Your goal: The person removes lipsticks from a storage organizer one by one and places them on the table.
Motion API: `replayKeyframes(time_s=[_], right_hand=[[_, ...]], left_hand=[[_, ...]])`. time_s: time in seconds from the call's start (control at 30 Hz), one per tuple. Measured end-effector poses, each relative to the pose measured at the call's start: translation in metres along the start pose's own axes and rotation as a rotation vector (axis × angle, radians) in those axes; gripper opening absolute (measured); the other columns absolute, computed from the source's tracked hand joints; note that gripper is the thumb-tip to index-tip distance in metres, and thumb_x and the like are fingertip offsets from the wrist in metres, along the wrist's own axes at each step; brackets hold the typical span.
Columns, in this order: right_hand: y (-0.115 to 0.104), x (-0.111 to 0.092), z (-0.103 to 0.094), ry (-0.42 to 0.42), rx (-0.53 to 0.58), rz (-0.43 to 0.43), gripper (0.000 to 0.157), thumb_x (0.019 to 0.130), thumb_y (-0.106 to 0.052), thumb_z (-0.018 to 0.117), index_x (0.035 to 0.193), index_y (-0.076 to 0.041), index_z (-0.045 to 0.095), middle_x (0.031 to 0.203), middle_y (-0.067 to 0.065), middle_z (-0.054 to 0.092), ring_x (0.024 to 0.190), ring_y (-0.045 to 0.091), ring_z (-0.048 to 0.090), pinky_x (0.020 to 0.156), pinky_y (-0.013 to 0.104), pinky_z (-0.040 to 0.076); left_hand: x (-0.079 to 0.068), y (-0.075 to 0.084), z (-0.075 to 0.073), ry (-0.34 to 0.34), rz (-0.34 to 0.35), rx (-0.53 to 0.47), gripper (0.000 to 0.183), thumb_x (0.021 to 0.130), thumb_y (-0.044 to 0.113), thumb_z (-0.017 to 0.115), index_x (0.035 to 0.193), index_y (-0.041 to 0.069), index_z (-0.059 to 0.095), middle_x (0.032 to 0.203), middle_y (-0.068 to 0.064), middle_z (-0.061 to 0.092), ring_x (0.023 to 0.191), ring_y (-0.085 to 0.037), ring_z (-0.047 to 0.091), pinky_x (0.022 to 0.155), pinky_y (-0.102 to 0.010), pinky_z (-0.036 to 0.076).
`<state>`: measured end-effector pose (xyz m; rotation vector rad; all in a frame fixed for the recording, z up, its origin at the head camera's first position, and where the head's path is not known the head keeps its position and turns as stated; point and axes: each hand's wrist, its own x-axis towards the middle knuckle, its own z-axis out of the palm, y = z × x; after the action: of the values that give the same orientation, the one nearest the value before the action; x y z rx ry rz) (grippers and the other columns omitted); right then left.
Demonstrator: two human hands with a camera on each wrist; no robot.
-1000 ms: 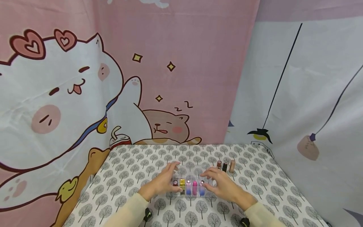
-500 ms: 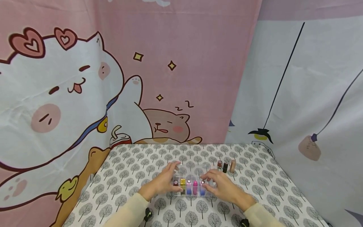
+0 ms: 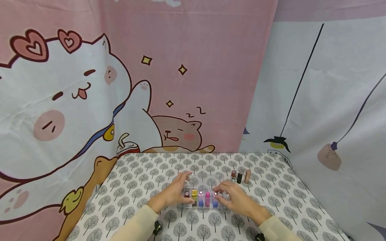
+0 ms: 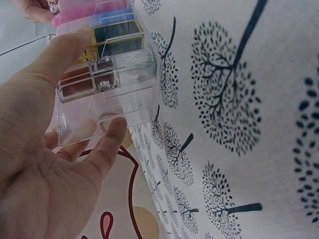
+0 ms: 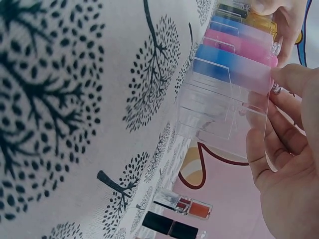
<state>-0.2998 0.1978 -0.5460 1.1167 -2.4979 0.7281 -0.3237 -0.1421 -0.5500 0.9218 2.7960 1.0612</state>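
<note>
Before me, a table covered in white cloth printed with grey trees bears a transparent organizer, midway between the left and right edges and well apart from the back edge. The left hand grips its left end; the right hand pinches a blue-to-pink tube by its top. Leftward from that, in the front compartments, stand a magenta tube, a second two-tone tube, a gold-and-black tube and a brown tube, whose clear base only the left wrist view shows. Nearer the back right corner, the head view shows a beige tube, a black tube and a reddish tube; the right wrist view reveals the last one's clear casing.
</note>
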Motion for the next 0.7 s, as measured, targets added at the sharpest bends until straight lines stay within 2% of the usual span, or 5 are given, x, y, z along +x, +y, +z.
replayKeyframes(time_s=[0.17, 0.2, 0.3, 0.47, 0.7], right_hand=[[0.0, -0.001, 0.002, -0.005, 0.005, 0.015, 0.026, 0.103, -0.017, 0.089, 0.129, -0.012, 0.084, 0.12, -0.005, 0.082, 0.106, 0.011, 0.077, 0.096, 0.039, 0.073], [0.0, -0.001, 0.002, -0.01, 0.005, 0.023, 0.026, 0.104, -0.017, 0.089, 0.129, -0.012, 0.084, 0.121, -0.006, 0.082, 0.107, 0.01, 0.077, 0.097, 0.039, 0.073], [0.0, 0.0, 0.002, -0.024, 0.008, 0.038, 0.026, 0.105, -0.018, 0.088, 0.13, -0.013, 0.084, 0.121, -0.007, 0.082, 0.108, 0.007, 0.076, 0.098, 0.04, 0.073], [0.001, 0.0, 0.001, -0.022, 0.011, 0.03, 0.026, 0.104, -0.017, 0.088, 0.129, -0.012, 0.084, 0.121, -0.007, 0.083, 0.108, 0.008, 0.077, 0.098, 0.036, 0.072], [0.002, 0.0, -0.001, -0.023, 0.042, 0.004, 0.023, 0.106, -0.017, 0.086, 0.129, -0.011, 0.084, 0.119, -0.004, 0.083, 0.105, 0.013, 0.078, 0.094, 0.04, 0.073]], left_hand=[[-0.001, 0.001, 0.001, -0.005, -0.019, -0.019, 0.123, 0.088, 0.045, 0.104, 0.182, 0.024, 0.028, 0.162, -0.015, 0.056, 0.147, -0.039, 0.065, 0.121, -0.06, 0.063], [-0.003, 0.011, -0.003, -0.015, -0.058, -0.03, 0.123, 0.087, 0.041, 0.105, 0.182, 0.022, 0.029, 0.163, -0.017, 0.056, 0.148, -0.043, 0.064, 0.122, -0.064, 0.062], [-0.004, 0.018, -0.004, -0.019, -0.086, -0.018, 0.124, 0.086, 0.037, 0.106, 0.181, 0.019, 0.029, 0.164, -0.017, 0.055, 0.149, -0.042, 0.064, 0.122, -0.062, 0.062], [-0.004, 0.02, -0.004, -0.016, -0.093, 0.005, 0.123, 0.086, 0.036, 0.105, 0.181, 0.017, 0.029, 0.164, -0.014, 0.056, 0.148, -0.04, 0.065, 0.122, -0.059, 0.063], [-0.003, 0.018, -0.003, -0.024, -0.091, 0.0, 0.122, 0.088, 0.036, 0.105, 0.181, 0.013, 0.028, 0.165, -0.018, 0.055, 0.147, -0.041, 0.065, 0.12, -0.059, 0.064]])
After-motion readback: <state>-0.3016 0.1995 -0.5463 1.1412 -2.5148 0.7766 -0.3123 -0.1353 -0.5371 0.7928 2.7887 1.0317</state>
